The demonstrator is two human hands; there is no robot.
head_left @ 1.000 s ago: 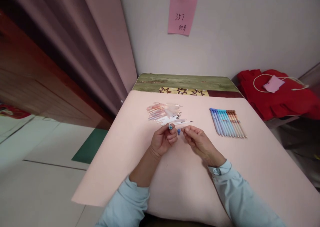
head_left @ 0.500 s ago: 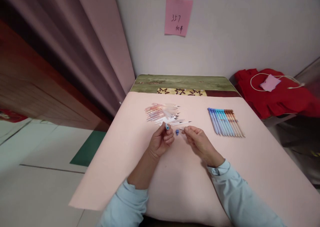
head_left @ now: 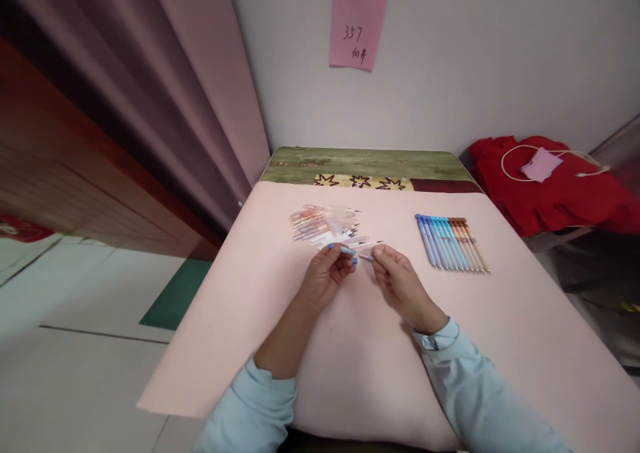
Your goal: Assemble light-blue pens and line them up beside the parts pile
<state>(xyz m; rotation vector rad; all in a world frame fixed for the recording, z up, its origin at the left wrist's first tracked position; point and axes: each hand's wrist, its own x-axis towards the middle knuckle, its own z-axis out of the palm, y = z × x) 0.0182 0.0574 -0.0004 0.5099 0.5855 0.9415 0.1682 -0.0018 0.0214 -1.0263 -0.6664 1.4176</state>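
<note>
My left hand [head_left: 326,276] is closed around a light blue pen barrel [head_left: 346,249], which points right toward my other hand. My right hand [head_left: 398,281] pinches a thin pen refill [head_left: 366,257] whose tip is aimed at the barrel's end. A small blue cap [head_left: 355,262] lies on the pink sheet [head_left: 280,320] just below the gap between the two hands. Behind my hands sits a loose pile of clear and orange pen parts [head_left: 325,225]. To the right lies a neat row of assembled blue and brown pens [head_left: 451,242].
The pink sheet covers a table whose green patterned far end [head_left: 365,165] meets the wall. A pink note [head_left: 357,30] hangs on the wall. A curtain [head_left: 165,93] falls at the left. Red cloth with a white cord [head_left: 550,180] lies to the right.
My left hand has tipped the blue barrel from upright to lying sideways, pointing right. My right hand has brought the refill closer to its end. The two hands are nearer together.
</note>
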